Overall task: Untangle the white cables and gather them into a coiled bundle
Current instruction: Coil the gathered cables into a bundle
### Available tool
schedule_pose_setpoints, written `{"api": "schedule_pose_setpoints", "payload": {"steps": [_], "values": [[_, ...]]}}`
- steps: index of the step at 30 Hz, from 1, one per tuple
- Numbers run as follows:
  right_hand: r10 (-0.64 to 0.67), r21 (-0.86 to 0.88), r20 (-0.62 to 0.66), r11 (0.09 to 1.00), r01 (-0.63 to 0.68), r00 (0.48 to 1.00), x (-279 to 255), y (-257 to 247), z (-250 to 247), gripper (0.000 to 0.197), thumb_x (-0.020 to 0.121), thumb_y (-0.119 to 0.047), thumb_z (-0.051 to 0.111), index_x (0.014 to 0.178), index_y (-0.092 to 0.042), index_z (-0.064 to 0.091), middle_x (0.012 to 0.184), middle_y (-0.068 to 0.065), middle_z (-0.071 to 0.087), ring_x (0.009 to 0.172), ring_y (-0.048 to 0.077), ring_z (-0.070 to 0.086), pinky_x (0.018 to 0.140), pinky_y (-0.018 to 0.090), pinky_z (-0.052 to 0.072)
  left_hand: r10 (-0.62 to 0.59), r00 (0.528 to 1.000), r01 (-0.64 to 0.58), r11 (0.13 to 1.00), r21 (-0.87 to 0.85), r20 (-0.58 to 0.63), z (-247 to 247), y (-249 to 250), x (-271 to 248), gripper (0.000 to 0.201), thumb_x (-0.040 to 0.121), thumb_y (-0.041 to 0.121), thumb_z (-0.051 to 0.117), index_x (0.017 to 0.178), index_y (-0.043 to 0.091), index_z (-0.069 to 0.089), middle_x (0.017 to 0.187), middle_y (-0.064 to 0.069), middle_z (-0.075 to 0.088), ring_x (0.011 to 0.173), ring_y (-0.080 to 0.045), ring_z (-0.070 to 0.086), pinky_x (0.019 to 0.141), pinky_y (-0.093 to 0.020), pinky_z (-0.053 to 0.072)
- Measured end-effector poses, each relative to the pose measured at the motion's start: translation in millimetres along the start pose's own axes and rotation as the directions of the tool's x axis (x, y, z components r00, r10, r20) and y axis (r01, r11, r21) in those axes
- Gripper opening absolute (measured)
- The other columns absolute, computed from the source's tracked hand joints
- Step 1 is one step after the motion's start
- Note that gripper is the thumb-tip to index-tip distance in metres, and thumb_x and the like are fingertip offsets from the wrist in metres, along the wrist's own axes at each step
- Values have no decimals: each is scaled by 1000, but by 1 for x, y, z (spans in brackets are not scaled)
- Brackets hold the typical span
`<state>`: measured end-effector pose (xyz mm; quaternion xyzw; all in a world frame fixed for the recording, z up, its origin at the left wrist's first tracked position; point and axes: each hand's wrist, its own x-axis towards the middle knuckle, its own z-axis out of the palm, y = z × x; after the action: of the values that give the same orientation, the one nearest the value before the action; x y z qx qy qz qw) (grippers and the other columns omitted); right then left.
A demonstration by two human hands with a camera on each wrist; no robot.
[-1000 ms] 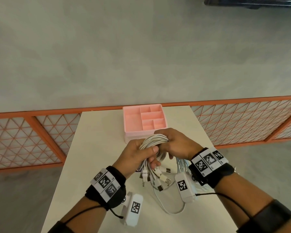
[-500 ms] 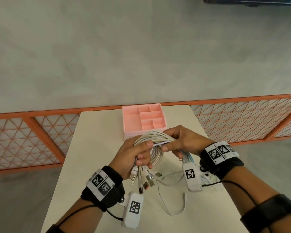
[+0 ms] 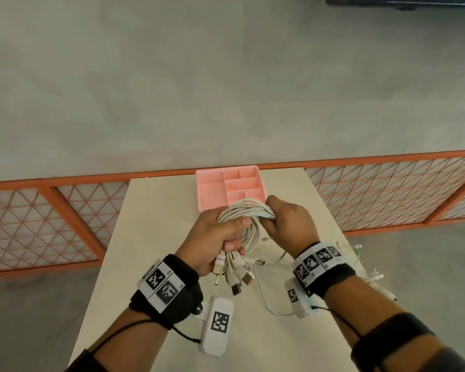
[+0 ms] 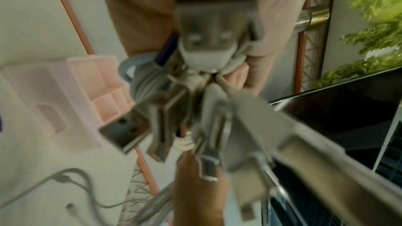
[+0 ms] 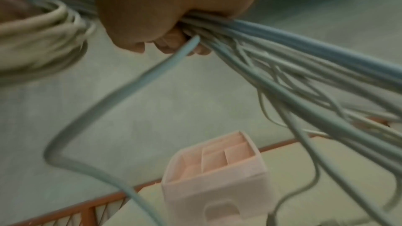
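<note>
Left hand (image 3: 212, 237) curled round the lower side of the looped bundle of white cables (image 3: 246, 213), thumb laid over the strands, the cluster of metal and white plug ends (image 3: 232, 272) hanging out below the fist toward the wrist. Right hand (image 3: 287, 224) closed in a fist on the upper right side of the same coil, fingers wrapped round the strands, knuckles up. Bundle held above the pale beige rectangular table top (image 3: 151, 237), between the two hands, just in front of the pink plastic organiser tray with square compartments (image 3: 207, 189), which stood at the far edge of the table. Loose white cable tails (image 3: 269, 304) trailed from the right fist down onto the table beneath the right wrist, more thin strands spilling over the right table edge. Seen from the right wrist: a sheaf of pale cables (image 5: 304, 68) fanning out of the closed fingers (image 5: 174, 40), one thicker strand bending down past the pink tray (image 5: 217, 183). Seen from the left wrist, blurred: plug ends (image 4: 130, 126) crowded close to the lens, tray (image 4: 87, 88) off to the left. Orange lattice railing (image 3: 51, 208) behind the table.
</note>
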<state>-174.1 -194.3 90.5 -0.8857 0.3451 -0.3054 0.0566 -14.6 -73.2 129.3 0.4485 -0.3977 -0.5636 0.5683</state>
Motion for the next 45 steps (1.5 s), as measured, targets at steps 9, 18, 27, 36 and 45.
{"api": "schedule_pose_setpoints", "payload": {"steps": [9, 18, 27, 36, 45], "values": [[373, 533, 144, 751, -389, 917, -46, -18, 55, 9, 85, -23, 64, 91, -20, 58, 67, -2, 65, 59, 16, 61, 58, 42, 53, 159, 984, -170, 972, -162, -75, 10, 6, 4, 12, 90, 13, 63, 79, 8, 67, 50, 3, 32, 40, -11, 34, 57, -35, 47], [427, 599, 347, 584, -548, 835, -76, -59, 71, 12, 94, -33, 62, 101, -23, 63, 69, -4, 65, 58, 4, 55, 59, 22, 48, 262, 936, -317, 918, -237, -236, 10, 18, 8, 25, 98, 14, 58, 74, 16, 66, 52, 4, 32, 44, -10, 32, 62, -35, 49], [423, 734, 527, 210, -646, 737, -60, -73, 55, 16, 86, -6, 73, 79, -12, 59, 53, 11, 49, 39, 23, 47, 42, 27, 45, 297, 868, -436, 838, -328, -397, 7, 30, 10, 23, 92, 19, 62, 70, 14, 59, 52, 5, 31, 43, -8, 33, 59, -32, 48], [278, 365, 511, 787, -498, 813, -77, -83, 78, 44, 93, -46, 49, 127, -20, 41, 103, 5, 68, 90, 21, 66, 82, 40, 54, 347, 748, -500, 855, -136, -566, -9, 12, 18, 23, 90, 27, 66, 89, 5, 62, 54, 6, 44, 46, -12, 36, 61, -35, 53], [11, 352, 613, 891, -286, 790, -74, -80, 56, 15, 99, -36, 49, 95, -22, 44, 83, 0, 58, 72, 15, 54, 68, 32, 45, 475, 706, -431, 877, 214, -526, -29, -39, 21, 47, 80, 41, 74, 105, 5, 57, 80, -5, 60, 71, -19, 56, 73, -39, 50]]}}
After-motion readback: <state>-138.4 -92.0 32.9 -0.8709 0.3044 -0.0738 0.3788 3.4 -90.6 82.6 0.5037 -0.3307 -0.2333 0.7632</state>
